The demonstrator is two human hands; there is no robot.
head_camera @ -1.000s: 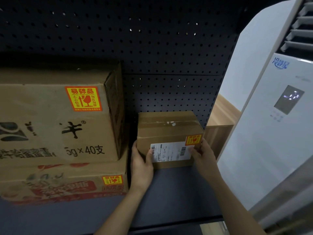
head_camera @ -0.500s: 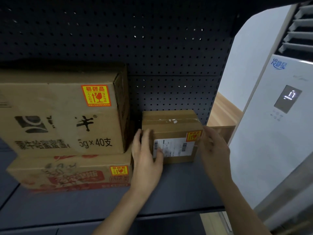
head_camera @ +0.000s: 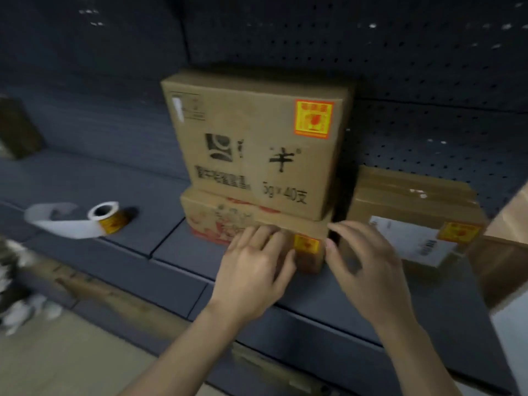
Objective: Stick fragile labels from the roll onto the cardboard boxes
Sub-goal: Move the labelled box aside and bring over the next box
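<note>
Both hands empty, fingers loose. The label roll (head_camera: 107, 217) lies well off to the left, so left hand (head_camera: 251, 270) is closer than right hand (head_camera: 363, 264), though it's blurry.

Both forearms reach up and forward from the bottom edge of the view, bare to the wrist, the two hands side by side and near each other without touching. The left hand (head_camera: 251, 270) is palm-down, its back toward the camera, fingers (head_camera: 258, 238) extended and held loosely together, thumb tucked along the inner side. The right hand (head_camera: 368, 267) is also palm-down but looser (motion blur softens its outline), fingers spread and slightly curled, the thumb pointing inward toward the left hand. Neither hand grips anything.
</note>
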